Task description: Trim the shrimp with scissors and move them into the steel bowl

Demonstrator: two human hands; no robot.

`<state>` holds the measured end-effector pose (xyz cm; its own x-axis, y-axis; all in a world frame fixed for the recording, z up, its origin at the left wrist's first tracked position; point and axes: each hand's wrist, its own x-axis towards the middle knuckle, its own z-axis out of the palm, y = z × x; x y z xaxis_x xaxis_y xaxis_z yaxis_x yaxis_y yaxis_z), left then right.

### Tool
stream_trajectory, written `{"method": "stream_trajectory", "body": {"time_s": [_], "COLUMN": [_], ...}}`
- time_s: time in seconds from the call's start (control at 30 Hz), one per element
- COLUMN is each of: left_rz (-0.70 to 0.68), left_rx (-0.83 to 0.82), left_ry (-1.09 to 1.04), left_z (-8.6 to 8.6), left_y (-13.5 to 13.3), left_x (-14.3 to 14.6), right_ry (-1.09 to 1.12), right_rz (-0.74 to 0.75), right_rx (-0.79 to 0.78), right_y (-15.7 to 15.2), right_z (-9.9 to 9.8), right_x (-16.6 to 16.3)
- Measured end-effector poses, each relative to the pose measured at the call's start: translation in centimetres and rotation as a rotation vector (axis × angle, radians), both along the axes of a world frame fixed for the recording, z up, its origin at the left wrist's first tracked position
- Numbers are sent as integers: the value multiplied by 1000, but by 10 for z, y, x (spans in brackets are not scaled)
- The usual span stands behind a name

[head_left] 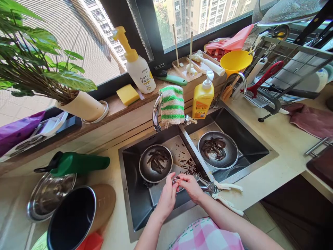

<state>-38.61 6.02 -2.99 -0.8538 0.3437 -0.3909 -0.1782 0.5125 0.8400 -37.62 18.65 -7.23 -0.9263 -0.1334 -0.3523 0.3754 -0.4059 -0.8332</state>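
Over the near part of the left sink basin (135, 205), my left hand (168, 194) and my right hand (191, 187) meet at the fingertips. Both are closed in a pinch around a small dark piece (175, 181) that looks like a shrimp, mostly covered by the fingers. Just beyond them, a round black pan (143, 166) holds several dark shrimp (157, 161). Another pan (234, 158) in the right basin contains more dark shrimp (213, 147). White-handled kitchen shears (213, 189) rest on the sink's front rim, beside my right wrist. Dark scraps (191, 167) litter the left basin floor.
A striped cloth (172, 104) hangs over the faucet (156, 113), near a yellow pump bottle (203, 99). To the left stand a large pot (104, 201), a steel lid (49, 198) and a green bottle (80, 163). A dish rack (286, 66) occupies the right.
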Motion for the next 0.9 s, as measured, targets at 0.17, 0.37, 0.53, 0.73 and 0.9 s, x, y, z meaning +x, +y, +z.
{"method": "stream_trajectory", "body": {"time_s": [0.17,0.37,0.53,0.73,0.9], "left_rz": [-39,9,10,-6,-59], "left_rx": [-2,-11,-7,-26,-19], "left_ry": [-21,-28,-32,-40,-48], "left_z": [-2,-7,-9,-6,0], "left_y": [0,4,2,2,4], "left_x": [-1,4,5,4,2], "right_ry": [-61,-58,-78,-53,-59], "right_rz": [6,12,27,-30,-66], "right_rx": [-101,-56,-73,29,99], "right_y": [-3,-2,-1,0,0], "right_z": [1,3,2,5,7], "right_x": [-1,-3,-5,-6,-6]}}
